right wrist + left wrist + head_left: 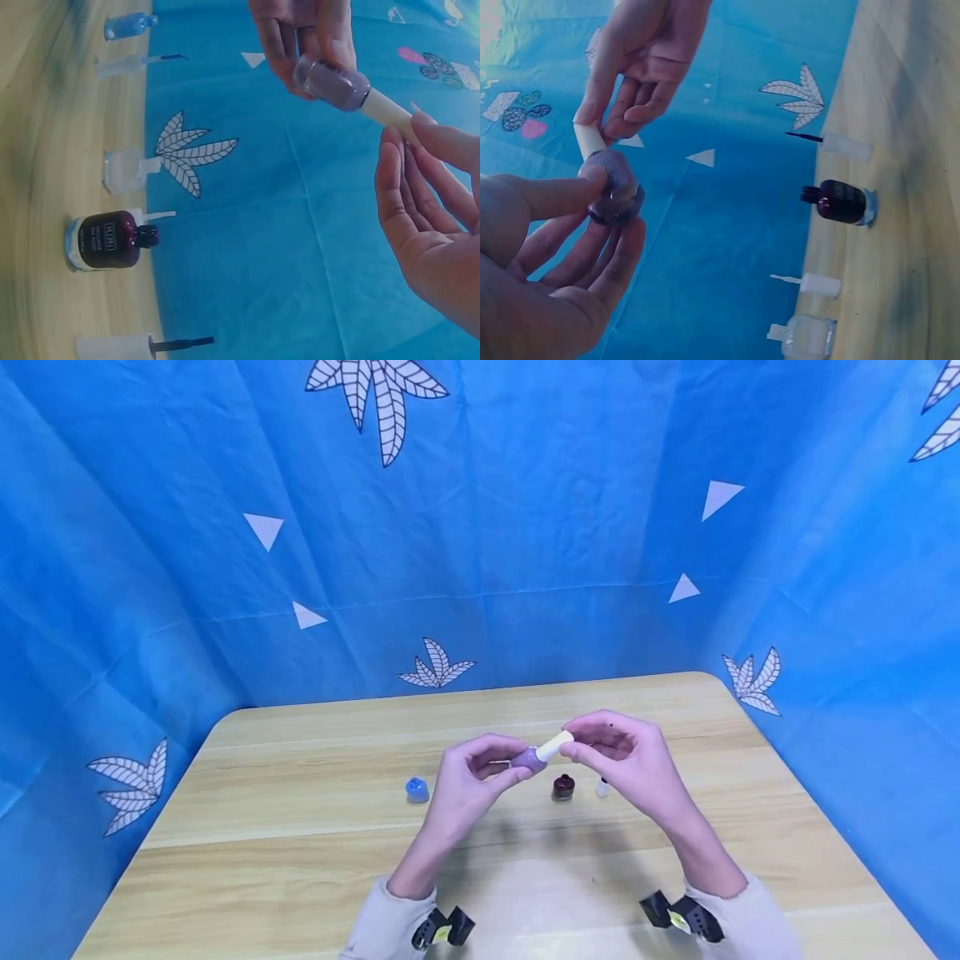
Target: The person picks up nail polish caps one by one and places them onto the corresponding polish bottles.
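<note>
Above the table, my left hand [468,781] holds a nail polish bottle [528,761] of greyish purple, thumb on one side and fingers on the other. Its long white cap [388,109] meets the bottle's neck, and my right hand [626,760] pinches the cap's far end between thumb and fingertips. Bottle and cap lie in one slanted line. Below the hands stands an uncapped dark red polish bottle [109,240], with a white cap [116,347] bearing a dark brush beside it. In the head view the hands hide some of the things behind them.
An uncapped blue polish bottle [417,789] stands left of the hands. Both wrist views show an uncapped clear bottle [810,337] and a white cap [821,285] with a pale brush. Another cap [120,66] stands near the blue bottle. Blue cloth [480,527] hangs behind the wooden table [262,860].
</note>
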Demonstrator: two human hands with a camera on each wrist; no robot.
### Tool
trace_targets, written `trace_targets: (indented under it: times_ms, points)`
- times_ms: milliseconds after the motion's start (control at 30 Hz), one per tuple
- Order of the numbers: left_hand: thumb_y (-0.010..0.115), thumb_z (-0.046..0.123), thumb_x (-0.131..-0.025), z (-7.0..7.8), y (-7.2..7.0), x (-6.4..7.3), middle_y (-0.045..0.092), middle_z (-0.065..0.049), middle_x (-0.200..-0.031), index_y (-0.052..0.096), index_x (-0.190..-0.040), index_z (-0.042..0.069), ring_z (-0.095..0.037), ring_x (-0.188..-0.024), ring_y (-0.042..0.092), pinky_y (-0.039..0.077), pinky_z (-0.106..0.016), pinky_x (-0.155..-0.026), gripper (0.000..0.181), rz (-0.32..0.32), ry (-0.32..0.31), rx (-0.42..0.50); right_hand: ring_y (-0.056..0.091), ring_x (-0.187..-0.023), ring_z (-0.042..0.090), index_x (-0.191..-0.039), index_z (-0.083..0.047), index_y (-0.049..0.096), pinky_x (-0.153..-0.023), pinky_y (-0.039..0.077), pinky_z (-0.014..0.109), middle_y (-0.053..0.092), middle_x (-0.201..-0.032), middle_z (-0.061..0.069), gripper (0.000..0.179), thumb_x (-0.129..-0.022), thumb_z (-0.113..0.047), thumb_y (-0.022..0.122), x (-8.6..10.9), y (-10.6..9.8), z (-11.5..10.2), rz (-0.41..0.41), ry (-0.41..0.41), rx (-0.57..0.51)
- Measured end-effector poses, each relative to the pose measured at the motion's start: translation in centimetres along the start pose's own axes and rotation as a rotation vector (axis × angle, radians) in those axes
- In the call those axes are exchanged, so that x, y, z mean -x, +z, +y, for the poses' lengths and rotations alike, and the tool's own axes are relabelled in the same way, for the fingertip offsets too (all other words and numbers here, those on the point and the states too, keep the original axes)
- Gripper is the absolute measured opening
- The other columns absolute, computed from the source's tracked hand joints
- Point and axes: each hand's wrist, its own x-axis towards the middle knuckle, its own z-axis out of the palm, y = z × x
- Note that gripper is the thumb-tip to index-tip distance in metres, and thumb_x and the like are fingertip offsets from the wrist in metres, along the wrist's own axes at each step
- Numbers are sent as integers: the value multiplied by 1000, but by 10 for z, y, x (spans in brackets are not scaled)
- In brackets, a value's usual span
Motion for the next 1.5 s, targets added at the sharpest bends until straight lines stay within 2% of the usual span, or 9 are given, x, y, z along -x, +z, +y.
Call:
trace_targets:
  times_ms: [233,367,600,867,1100,1333,1500]
  points:
    - [83,-2,-83,-9,-2,9,75,-12,-104,77,-105,0,-25,-98,74,61,-34,-92,23,23,-17,-54,75,-90,24,-109,-5,75,-82,64,32,75,-102,8,20,-90,-10,80,2,8,8,-56,45,21]
    - [83,-3,-83,-16,-1,13,74,-12,-102,76,-103,0,-25,-98,74,60,-34,-93,21,7,-32,-58,74,-92,23,-109,-5,74,-83,63,32,75,-102,7,19,-91,-9,80,9,10,12,-78,56,41]
    - [84,-2,-82,-29,3,21,75,-14,-101,76,-101,-1,-26,-98,74,62,-35,-89,21,-1,-61,-65,76,-87,24,-105,-6,73,-81,64,33,75,-98,8,17,-89,-8,81,16,15,20,-87,96,16]
    - [82,-4,-82,-46,5,28,76,-17,-100,76,-101,-4,-31,-96,74,62,-31,-86,20,-29,-134,-68,75,-88,17,-102,-13,75,-79,64,31,75,-98,-1,16,-88,-15,82,26,20,33,-96,61,127]
    - [80,-7,-83,-55,5,34,75,-18,-103,74,-102,-5,-33,-98,74,62,-30,-87,20,-66,-179,-24,74,-88,15,-101,-14,75,-78,64,30,75,-98,-2,16,-87,-12,83,31,25,43,-116,37,134]
    - [80,-6,-83,-60,2,36,76,-15,-102,74,-102,-2,-29,-97,74,61,-28,-88,20,-99,-184,-53,73,-86,14,-101,-12,75,-76,64,29,75,-97,-2,15,-88,-8,81,32,30,48,-127,-3,148]
    - [80,-6,-83,-61,2,37,76,-14,-99,75,-101,-1,-27,-95,74,62,-29,-86,19,-125,-187,-65,74,-88,14,-101,-13,75,-78,64,30,75,-97,-3,15,-88,-8,81,35,32,50,-126,14,145]
